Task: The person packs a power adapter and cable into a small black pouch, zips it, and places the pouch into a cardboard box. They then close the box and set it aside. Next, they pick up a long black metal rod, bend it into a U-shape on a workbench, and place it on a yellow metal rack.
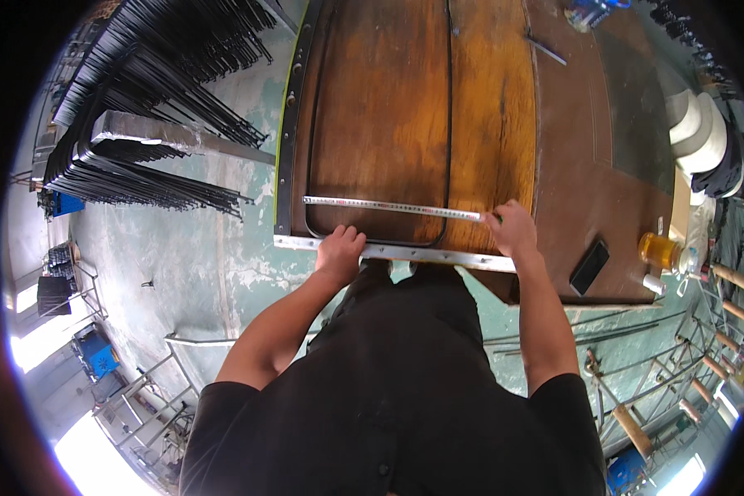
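A long U-shaped frame of thin black rod lies on the brown wooden tabletop, its rounded end close to the near edge. Across it stretches a white tape measure, whose free end meets the frame's left side. My right hand is closed around the tape measure at its right end, beyond the frame's right side; the tape's case is mostly hidden in my fingers. At the near edge, my left hand reaches over the metal strip with curled fingers on the frame's rounded end.
A black phone, a bottle of amber liquid and a pen-like tool lie on the table's right part. Many bent black rods hang on a metal rack left of the table. White rolls stand beyond the right edge.
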`<control>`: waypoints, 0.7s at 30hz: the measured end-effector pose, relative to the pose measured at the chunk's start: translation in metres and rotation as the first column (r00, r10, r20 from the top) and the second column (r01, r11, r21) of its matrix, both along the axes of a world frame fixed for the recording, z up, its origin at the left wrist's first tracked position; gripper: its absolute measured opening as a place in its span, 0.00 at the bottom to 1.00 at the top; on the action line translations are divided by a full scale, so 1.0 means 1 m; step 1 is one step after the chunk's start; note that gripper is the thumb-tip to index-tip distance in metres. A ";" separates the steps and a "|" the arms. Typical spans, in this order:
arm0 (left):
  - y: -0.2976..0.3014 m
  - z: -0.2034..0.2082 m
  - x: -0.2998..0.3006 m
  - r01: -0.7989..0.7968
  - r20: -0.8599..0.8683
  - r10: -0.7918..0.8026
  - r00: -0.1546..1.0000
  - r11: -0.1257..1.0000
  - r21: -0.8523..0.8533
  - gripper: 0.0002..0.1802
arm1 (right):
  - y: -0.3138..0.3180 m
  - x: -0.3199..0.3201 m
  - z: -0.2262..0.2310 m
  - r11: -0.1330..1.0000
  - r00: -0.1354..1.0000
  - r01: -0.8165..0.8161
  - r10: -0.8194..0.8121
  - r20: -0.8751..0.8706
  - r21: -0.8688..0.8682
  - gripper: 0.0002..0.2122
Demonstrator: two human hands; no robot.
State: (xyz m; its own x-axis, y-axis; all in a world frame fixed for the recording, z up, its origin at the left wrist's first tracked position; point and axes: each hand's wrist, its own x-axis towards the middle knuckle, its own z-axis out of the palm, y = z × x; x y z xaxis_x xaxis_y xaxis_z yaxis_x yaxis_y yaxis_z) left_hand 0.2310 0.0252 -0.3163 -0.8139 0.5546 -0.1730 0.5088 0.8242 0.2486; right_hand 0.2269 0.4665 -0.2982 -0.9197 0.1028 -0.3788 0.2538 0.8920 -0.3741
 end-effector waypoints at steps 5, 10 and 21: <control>0.000 0.001 -0.001 -0.008 -0.013 0.008 1.000 1.000 -0.008 0.14 | 0.043 0.026 -0.016 0.853 0.837 0.445 -0.505 -0.210 -0.275 0.21; 0.001 0.004 -0.003 -0.010 -0.005 0.010 1.000 0.999 -0.032 0.16 | 0.095 0.059 -0.024 0.659 0.583 0.750 -0.703 -0.408 -0.062 0.23; 0.004 0.006 0.001 -0.061 -0.028 0.060 0.998 0.996 -0.061 0.12 | -0.027 0.035 -0.036 0.897 0.825 0.401 -0.442 -0.352 -0.185 0.20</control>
State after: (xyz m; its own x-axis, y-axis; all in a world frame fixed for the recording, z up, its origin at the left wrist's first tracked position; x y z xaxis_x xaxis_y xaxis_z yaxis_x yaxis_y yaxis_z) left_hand 0.2321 0.0296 -0.3102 -0.8503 0.4931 -0.1841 0.4631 0.8671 0.1837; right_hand 0.2614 0.4392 -0.3341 -0.8684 0.4940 -0.0425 0.4182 0.6838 -0.5980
